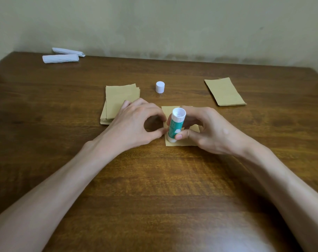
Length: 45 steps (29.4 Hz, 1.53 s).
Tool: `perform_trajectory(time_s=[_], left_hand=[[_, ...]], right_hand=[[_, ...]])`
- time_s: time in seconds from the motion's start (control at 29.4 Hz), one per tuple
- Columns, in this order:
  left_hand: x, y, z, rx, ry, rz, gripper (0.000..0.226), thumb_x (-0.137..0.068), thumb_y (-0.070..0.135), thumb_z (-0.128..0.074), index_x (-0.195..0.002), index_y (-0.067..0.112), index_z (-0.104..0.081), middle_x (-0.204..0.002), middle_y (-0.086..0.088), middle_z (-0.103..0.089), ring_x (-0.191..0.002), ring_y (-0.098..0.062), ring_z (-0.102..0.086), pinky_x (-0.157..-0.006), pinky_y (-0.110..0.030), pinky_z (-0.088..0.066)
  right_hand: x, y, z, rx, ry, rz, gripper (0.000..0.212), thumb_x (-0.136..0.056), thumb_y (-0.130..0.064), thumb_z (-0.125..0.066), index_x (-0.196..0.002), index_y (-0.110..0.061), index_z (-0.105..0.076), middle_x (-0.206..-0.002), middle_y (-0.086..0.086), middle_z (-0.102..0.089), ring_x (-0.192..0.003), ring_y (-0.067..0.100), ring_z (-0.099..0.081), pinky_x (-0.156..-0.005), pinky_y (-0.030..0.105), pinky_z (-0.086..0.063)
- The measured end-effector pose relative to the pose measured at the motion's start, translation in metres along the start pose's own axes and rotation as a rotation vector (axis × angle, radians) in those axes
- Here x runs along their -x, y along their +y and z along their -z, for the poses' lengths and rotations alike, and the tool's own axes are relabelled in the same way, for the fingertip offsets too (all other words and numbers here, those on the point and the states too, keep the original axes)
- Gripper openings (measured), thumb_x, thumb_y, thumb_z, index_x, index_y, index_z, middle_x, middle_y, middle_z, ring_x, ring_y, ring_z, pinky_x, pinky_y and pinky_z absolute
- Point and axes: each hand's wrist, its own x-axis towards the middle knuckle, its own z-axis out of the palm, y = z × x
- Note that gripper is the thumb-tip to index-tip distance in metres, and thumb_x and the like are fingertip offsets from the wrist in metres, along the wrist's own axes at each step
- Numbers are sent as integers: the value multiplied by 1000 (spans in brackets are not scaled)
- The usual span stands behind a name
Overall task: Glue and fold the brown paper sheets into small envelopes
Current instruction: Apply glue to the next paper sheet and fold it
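I'm watching the right hand [209, 131] gripping the glue stick [174, 126], tip down on the brown sheet [167, 111]. The left hand [134, 124], fingers curled, is pinching that sheet's left edge. Behind the sheet the white cap [160, 87] is standing, with the sheet stack [120, 99] lying behind-left and the folded envelopes [224, 91] behind-right.

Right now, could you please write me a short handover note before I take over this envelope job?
Left hand: curled fingertips hold the left edge of the single brown paper sheet.
Right hand: grips the green-and-white glue stick, standing on that sheet; its white round cap stands behind.
Done: flat brown pile, right, probably finished envelopes.
Left: glue and fold this sheet, then the brown sheet stack, left.
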Motion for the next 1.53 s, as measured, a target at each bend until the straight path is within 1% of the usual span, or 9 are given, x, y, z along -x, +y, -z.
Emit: perform_trajectory(time_s=[0.2, 0.31, 0.44, 0.65, 0.82, 0.95, 1.19, 1.33, 1.53], left_hand=[[-1, -1, -1, 10, 3, 5, 40, -86, 63, -64, -119, 42, -69, -124, 28, -64, -124, -3, -46, -97, -31, -28], [1, -3, -2, 19, 18, 4, 38, -86, 64, -64, -116, 42, -70, -123, 30, -64, -123, -2, -47, -96, -31, -27], [0, -3, -3, 30, 16, 14, 37, -87, 63, -65, -116, 43, -70, -124, 29, -63, -124, -1, -46, -99, -30, -26], [1, -3, -3, 38, 20, 10, 38, -85, 65, -62, -115, 43, -70, -123, 29, -64, -124, -2, -47, -102, -33, -30], [-1, -2, -1, 14, -19, 15, 42, -85, 67, -59, -119, 45, -69, -127, 29, -62, -126, -1, -44, -105, -34, -29], [-2, -3, 1, 11, -32, 10, 40, -86, 66, -61, -119, 44, -68, -128, 30, -61, -128, -2, -44, -107, -37, -30], [-3, -7, 3, 2, -70, -1, 38, -89, 64, -64, -122, 46, -67, -129, 32, -59, -129, 0, -41, -103, -33, -27], [-3, -8, 1, 12, -63, -7, 42, -87, 65, -61, -123, 45, -68, -126, 35, -56, -128, 1, -41, -101, -32, -26], [2, -7, -5, 32, 36, -23, 36, -87, 62, -64, -116, 43, -72, -122, 31, -64, -124, 0, -47, -99, -32, -28]], right_hand=[[6, -1, 6, -113, -24, -11, 26, -92, -9, -78, -118, -11, -71, -113, -6, -77, -108, 7, -73, -98, 23, -55], [10, 0, 11, -380, 187, -95, 34, -88, -15, -76, -121, -8, -68, -114, -1, -78, -109, 10, -74, -95, 20, -56], [-1, 13, 11, -126, 403, -144, 31, -93, -16, -78, -121, -10, -67, -114, -13, -72, -106, -3, -70, -98, 21, -56], [-10, 25, -5, 104, 366, -152, 27, -92, -34, -80, -113, -23, -68, -104, -15, -74, -97, 2, -70, -88, 31, -59], [-8, 24, 4, 97, 240, -145, 21, -95, -22, -78, -114, -24, -71, -111, -13, -76, -107, 3, -69, -98, 40, -57], [-5, 18, 13, 60, 113, -93, 24, -96, -13, -76, -114, -27, -69, -116, -16, -74, -112, 1, -69, -103, 31, -54], [7, 14, 26, -6, -17, -82, 23, -95, -8, -74, -116, -16, -72, -116, -14, -75, -113, -2, -68, -96, 11, -49], [13, 15, 33, 3, -80, -88, 25, -94, -10, -75, -117, -17, -72, -118, -14, -75, -114, -3, -67, -98, 12, -50], [22, 8, 31, -195, 254, -18, 35, -87, -25, -74, -117, -7, -70, -115, -8, -75, -109, 8, -73, -96, 21, -56]])
